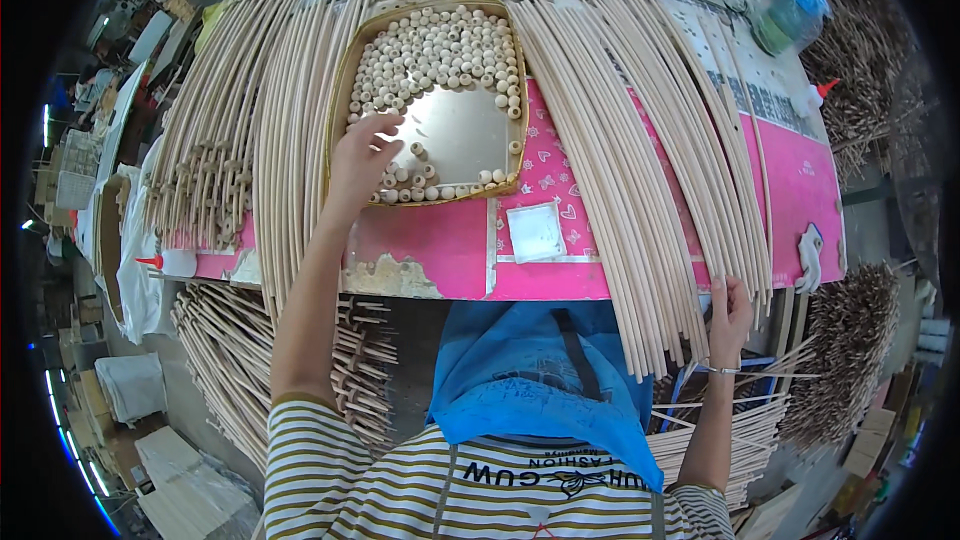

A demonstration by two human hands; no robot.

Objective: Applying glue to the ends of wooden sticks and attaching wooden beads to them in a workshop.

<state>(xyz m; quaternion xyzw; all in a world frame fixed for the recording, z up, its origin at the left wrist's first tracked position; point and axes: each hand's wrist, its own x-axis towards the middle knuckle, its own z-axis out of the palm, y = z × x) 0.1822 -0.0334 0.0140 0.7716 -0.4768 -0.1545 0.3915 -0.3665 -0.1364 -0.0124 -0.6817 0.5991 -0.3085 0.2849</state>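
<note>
My left hand [362,158] is over the left side of a shallow tray [522,80] with a yellowish rim, fingers apart and nothing visible between them. Round pale wooden beads [430,45] crowd the tray's far half; several more lie beside my fingers and along the near rim. Its bare floor shines like metal. At the table's front edge, my right hand [731,318] has its thumb and fingers curled together at the near ends of a row of wooden sticks [690,130]. It appears to pinch one stick end, partly hidden by the fingers.
More long sticks [600,180] lie right of the tray, and others with small turned pieces [205,180] lie left. A white square [535,232] rests on the pink table cover [420,240]. Glue bottles [180,262] stand at the edges. Stick bundles [250,370] sit below the table.
</note>
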